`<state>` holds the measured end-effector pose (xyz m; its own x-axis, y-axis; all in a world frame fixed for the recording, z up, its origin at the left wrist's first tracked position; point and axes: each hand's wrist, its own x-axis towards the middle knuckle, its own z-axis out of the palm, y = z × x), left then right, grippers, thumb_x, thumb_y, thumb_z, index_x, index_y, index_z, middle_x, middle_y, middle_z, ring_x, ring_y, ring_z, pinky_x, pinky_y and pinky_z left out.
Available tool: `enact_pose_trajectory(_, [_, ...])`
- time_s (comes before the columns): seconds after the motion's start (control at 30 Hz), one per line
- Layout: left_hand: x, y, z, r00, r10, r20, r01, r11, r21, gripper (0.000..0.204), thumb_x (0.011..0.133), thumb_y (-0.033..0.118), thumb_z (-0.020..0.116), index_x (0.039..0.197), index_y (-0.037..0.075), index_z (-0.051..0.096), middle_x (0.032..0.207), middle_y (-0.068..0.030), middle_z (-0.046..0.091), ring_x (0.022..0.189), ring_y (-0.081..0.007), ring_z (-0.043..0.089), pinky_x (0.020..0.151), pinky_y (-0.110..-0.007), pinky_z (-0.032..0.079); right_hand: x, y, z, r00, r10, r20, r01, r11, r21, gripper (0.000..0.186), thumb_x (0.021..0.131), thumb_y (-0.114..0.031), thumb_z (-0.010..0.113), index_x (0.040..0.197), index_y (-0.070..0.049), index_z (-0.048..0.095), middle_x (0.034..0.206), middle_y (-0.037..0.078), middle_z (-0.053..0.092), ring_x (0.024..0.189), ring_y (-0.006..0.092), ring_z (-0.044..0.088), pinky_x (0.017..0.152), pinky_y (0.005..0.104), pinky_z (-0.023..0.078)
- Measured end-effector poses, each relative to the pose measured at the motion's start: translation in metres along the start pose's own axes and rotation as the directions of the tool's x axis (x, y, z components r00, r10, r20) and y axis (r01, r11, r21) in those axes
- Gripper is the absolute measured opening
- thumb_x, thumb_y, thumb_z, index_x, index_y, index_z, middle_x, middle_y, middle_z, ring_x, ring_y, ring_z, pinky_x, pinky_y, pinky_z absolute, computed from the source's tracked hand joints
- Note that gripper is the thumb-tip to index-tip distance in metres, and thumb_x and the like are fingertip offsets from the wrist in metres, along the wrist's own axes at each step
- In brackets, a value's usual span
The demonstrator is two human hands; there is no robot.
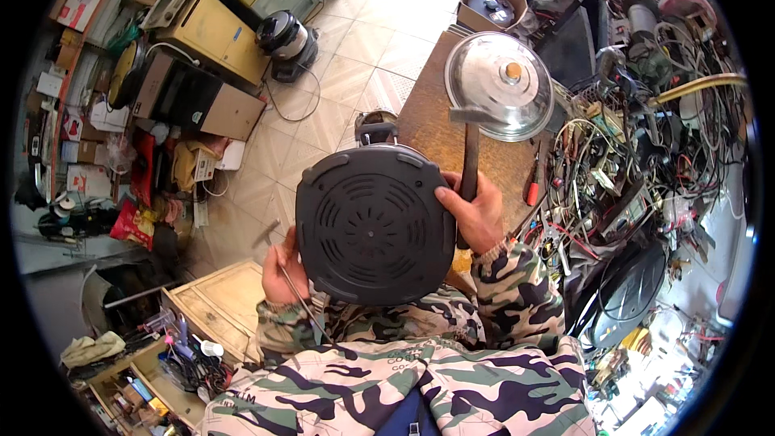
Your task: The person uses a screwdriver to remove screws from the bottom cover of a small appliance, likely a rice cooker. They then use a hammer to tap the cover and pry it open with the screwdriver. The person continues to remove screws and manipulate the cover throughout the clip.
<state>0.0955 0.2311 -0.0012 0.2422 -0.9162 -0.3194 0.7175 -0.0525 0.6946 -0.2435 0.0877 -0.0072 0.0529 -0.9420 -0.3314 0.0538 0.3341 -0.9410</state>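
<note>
Between my hands is a black, rounded-square appliance base [371, 230], its slotted underside facing up. My left hand [284, 268] is closed at its left edge, holding a thin metal rod [295, 291] with a T-shaped end. My right hand [478, 211] grips the dark handle of a hammer [471, 145], head pointing away from me, while its thumb presses the base's right edge. Beyond the hammer, a shiny round lid [484, 81] with a yellowish knob lies on the brown tabletop [424, 113]. A metal part [377, 127] shows behind the base's far edge, mostly hidden.
Tangled cables and tools [622, 169] crowd the right side, with a red-handled tool [533, 186] near the table edge. A black-and-silver cooker [286, 42] stands on the tiled floor [355, 48]. Boxes and cabinets line the left. An open wooden drawer [214, 307] sits at lower left.
</note>
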Motion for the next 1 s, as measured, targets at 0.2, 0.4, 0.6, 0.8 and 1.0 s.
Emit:
enact_pose_trajectory(0.2, [-0.066, -0.037, -0.009, 0.977, -0.144, -0.155, 0.13, 0.987, -0.096, 0.039, 0.113, 0.035, 0.045, 0.082, 0.011, 0.051, 0.129, -0.0108, 0.067, 0.132, -0.0302, 0.053, 0.11, -0.052, 0.043, 0.052, -0.028, -0.004, 0.96, 0.038, 0.278, 0.0, 0.991, -0.134, 0.038, 0.084, -0.015, 0.085, 0.106, 0.012, 0.069, 0.091, 0.012, 0.074, 0.081, 0.0172, 0.068, 0.076, 0.0314, 0.056])
enact_pose_trajectory(0.4, [-0.054, -0.021, -0.033, 0.932, -0.223, -0.285, 0.244, 0.969, 0.04, 0.038, 0.112, 0.034, 0.048, 0.085, 0.008, 0.053, 0.101, -0.0139, 0.068, 0.102, -0.0296, 0.066, 0.086, -0.046, 0.055, 0.045, -0.033, 0.006, 0.956, 0.067, 0.286, 0.014, 0.962, -0.272, 0.043, 0.081, -0.022, 0.087, 0.104, 0.009, 0.071, 0.088, 0.013, 0.073, 0.081, 0.0191, 0.069, 0.076, 0.0338, 0.055])
enact_pose_trajectory(0.6, [0.008, 0.016, -0.042, 0.963, 0.213, -0.167, -0.007, 0.636, 0.771, 0.039, 0.11, 0.037, 0.052, 0.084, 0.008, 0.05, 0.099, -0.0146, 0.069, 0.08, -0.0223, 0.061, 0.077, -0.039, 0.053, 0.045, -0.027, 0.013, 0.958, -0.029, 0.285, 0.124, 0.939, -0.32, 0.044, 0.076, -0.036, 0.089, 0.094, 0.002, 0.075, 0.083, 0.016, 0.075, 0.08, 0.0238, 0.073, 0.076, 0.0374, 0.056])
enact_pose_trajectory(0.8, [0.05, 0.028, 0.053, 0.977, 0.181, 0.108, -0.189, 0.523, 0.831, 0.034, 0.111, 0.024, 0.052, 0.085, 0.003, 0.061, 0.098, -0.0059, 0.067, 0.091, -0.0135, 0.056, 0.09, -0.03, 0.042, 0.03, -0.026, 0.007, 0.982, 0.065, 0.178, 0.017, 0.906, -0.424, 0.045, 0.077, -0.038, 0.087, 0.09, 0.004, 0.073, 0.08, 0.019, 0.074, 0.081, 0.0305, 0.075, 0.078, 0.0425, 0.057])
enact_pose_trajectory(1.0, [0.082, 0.015, 0.055, 0.95, 0.031, 0.312, -0.274, 0.567, 0.777, 0.033, 0.112, 0.021, 0.053, 0.091, -0.001, 0.064, 0.1, -0.0075, 0.07, 0.092, -0.013, 0.055, 0.094, -0.031, 0.042, -0.001, 0.004, -0.004, 0.998, 0.044, 0.053, -0.032, 0.979, -0.202, 0.041, 0.078, -0.035, 0.086, 0.086, 0.003, 0.073, 0.077, 0.017, 0.072, 0.076, 0.0274, 0.073, 0.073, 0.0399, 0.055])
